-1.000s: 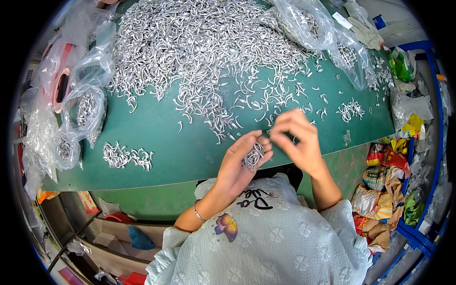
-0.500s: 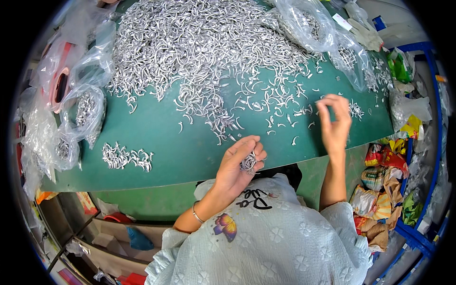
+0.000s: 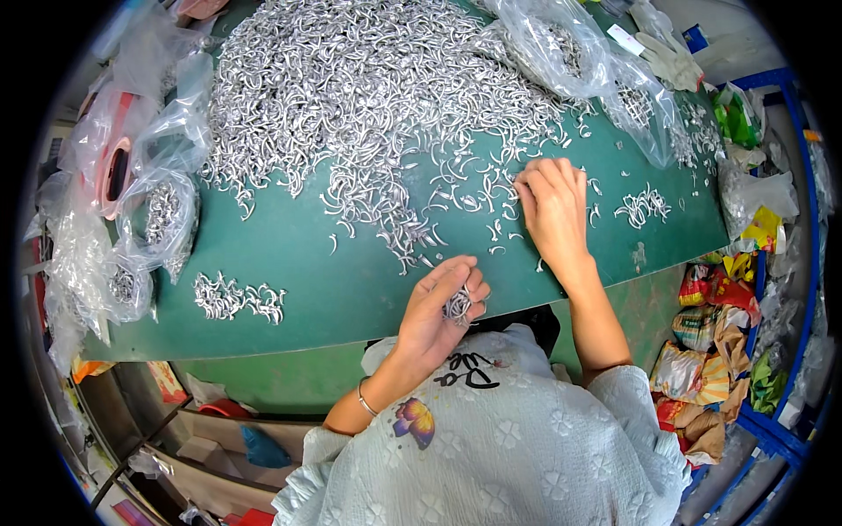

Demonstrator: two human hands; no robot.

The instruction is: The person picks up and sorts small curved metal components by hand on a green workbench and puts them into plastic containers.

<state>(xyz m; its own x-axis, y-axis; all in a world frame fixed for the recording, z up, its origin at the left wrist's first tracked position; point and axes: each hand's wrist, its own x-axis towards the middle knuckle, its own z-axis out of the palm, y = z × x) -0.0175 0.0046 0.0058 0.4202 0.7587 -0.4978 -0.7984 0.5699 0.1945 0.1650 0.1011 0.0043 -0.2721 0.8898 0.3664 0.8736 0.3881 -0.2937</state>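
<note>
Presently catalogued, one green tabletop (image 3: 289, 263) carrying small curved metal hooks.

Main heap (image 3: 351, 79): silvery hooks piled against the far edge of the tabletop, thinning to scattered single pieces toward the middle.

Left hand (image 3: 438, 307): raised just over the near edge, palm up, fingers curled round a small bundle of hooks (image 3: 458, 305) held between thumb and fingertips. A thin bracelet (image 3: 364, 401) sits on that wrist.

Right hand (image 3: 551, 203): palm down on the tabletop right of centre, fingers bent onto the loose hooks (image 3: 474, 188) at the fringe of the heap. Whether a piece is already pinched under them cannot be told.

Small sorted cluster (image 3: 237, 298): near the left part of the near edge, well apart from both hands. A second little cluster (image 3: 643, 206) lies toward the right edge, near the right hand.

Clear plastic bags: several with hooks along the left edge (image 3: 158, 219), more at the far right corner (image 3: 561, 44).

Handling note, as judgement: picking goes best one hook at a time from the thin fringe, where pieces lie apart, not from the tangled pile. The left-hand bundle should keep its curves aligned and the grip firm, since hooked shapes snag and drag neighbours off the near edge.
</note>
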